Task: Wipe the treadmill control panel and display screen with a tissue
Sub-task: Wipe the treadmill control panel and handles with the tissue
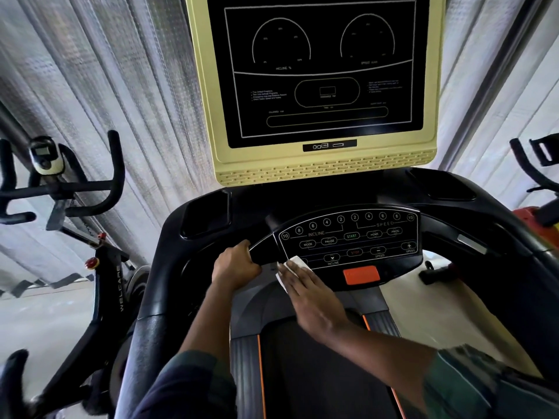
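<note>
The treadmill's black control panel (363, 237) with round buttons sits in the middle, and the dark display screen (320, 71) in a yellow frame stands above it. My right hand (311, 294) lies flat with straight fingers and presses a white tissue (295, 266) against the panel's lower left corner. My left hand (237, 264) grips the black front handlebar (261, 247) just left of the panel.
An orange safety key (361, 275) sits below the panel. Cup holders (205, 216) flank the console. An exercise bike (60, 182) stands at the left and another bike's handlebar (532, 164) at the right. The running belt (317, 373) lies below.
</note>
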The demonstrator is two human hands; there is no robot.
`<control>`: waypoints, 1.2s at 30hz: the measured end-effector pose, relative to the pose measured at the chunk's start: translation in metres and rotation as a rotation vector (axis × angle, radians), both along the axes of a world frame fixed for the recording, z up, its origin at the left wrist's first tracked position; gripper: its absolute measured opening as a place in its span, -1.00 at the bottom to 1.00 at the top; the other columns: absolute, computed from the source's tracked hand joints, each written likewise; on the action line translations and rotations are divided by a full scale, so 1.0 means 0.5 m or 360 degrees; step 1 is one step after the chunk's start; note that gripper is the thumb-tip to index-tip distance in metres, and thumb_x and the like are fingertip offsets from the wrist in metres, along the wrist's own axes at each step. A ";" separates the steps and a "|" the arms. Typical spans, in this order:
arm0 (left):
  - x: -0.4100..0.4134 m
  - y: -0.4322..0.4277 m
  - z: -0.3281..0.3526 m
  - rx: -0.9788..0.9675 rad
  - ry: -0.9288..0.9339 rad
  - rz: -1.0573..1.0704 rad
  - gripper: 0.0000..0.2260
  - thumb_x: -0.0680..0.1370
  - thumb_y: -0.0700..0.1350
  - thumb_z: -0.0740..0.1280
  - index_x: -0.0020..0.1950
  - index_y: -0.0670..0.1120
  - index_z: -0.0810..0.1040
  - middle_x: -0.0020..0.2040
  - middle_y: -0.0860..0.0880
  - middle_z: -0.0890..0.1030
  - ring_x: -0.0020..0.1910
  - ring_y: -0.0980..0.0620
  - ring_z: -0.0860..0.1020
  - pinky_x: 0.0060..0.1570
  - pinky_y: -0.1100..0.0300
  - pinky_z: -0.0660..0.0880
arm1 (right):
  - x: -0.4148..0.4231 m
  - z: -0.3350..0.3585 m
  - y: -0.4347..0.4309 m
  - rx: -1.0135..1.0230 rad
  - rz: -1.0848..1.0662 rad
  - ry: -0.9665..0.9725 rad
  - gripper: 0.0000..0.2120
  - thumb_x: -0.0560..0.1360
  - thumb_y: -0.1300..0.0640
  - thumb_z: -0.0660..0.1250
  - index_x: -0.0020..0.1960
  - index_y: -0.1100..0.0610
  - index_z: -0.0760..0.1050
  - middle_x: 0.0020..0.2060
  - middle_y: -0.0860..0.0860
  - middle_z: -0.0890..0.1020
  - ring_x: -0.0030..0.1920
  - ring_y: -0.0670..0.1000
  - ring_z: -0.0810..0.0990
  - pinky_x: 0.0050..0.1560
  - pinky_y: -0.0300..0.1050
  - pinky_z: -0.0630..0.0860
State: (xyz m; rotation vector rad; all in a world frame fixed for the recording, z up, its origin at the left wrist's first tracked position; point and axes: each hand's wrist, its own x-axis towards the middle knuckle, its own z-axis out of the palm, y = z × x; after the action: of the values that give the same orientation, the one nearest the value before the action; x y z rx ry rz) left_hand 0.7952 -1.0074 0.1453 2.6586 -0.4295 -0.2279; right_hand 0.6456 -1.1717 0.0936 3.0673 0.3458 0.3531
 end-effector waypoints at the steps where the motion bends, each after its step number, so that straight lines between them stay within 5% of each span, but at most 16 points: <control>1: -0.001 -0.001 -0.001 0.0004 -0.0022 -0.0002 -0.73 0.28 0.03 0.39 -0.07 0.05 0.46 -0.19 -0.01 0.60 -0.15 -0.12 0.60 -0.20 0.08 0.54 | 0.003 0.004 -0.005 -0.0010 0.0033 0.0003 -0.35 0.47 0.21 0.03 0.57 0.26 0.19 0.59 0.13 0.18 0.59 0.13 0.12 0.54 0.04 0.21; 7: -0.004 -0.003 -0.001 0.0051 -0.0073 0.0014 -0.77 0.31 0.02 0.38 -0.11 0.03 0.41 -0.25 0.02 0.52 -0.15 -0.15 0.59 -0.27 0.14 0.39 | 0.082 0.060 0.004 0.0034 -0.0058 -0.0028 -0.36 0.51 0.22 -0.03 0.60 0.23 0.11 0.60 0.10 0.16 0.61 0.11 0.06 0.56 0.06 0.15; 19: -0.008 -0.005 -0.001 0.0063 -0.0128 0.0052 -0.71 0.32 0.04 0.39 -0.01 0.03 0.46 -0.19 -0.03 0.60 -0.17 -0.13 0.61 -0.26 0.13 0.50 | 0.141 0.105 0.006 0.0191 -0.0107 -0.0075 -0.35 0.53 0.24 0.10 0.61 0.21 0.06 0.61 0.10 0.11 0.62 0.07 -0.02 0.60 0.02 0.04; 28: -0.015 -0.003 0.007 0.0059 -0.0130 0.0075 -0.71 0.35 0.03 0.44 0.00 0.01 0.47 -0.22 0.05 0.54 -0.15 -0.10 0.61 -0.30 0.13 0.44 | 0.233 0.159 0.010 0.0098 -0.0226 -0.0044 -0.61 0.62 0.05 0.07 0.25 0.24 0.52 0.17 0.13 0.61 0.23 0.13 0.51 0.42 0.03 0.33; 36: -0.016 -0.003 0.004 0.0053 -0.0155 0.0053 -0.63 0.34 0.06 0.42 0.10 -0.01 0.49 -0.12 -0.03 0.63 -0.13 -0.13 0.61 -0.25 0.11 0.51 | 0.264 0.174 -0.045 0.0133 -0.0173 0.0061 -0.31 0.60 -0.15 -0.21 0.18 0.18 0.60 0.12 0.08 0.67 0.17 0.08 0.60 0.26 0.00 0.47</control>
State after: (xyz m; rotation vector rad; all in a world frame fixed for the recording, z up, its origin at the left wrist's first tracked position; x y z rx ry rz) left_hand 0.7874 -1.0088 0.1474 2.7155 -0.4154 -0.0967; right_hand 0.7777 -1.1939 0.1808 3.1618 0.1687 0.3122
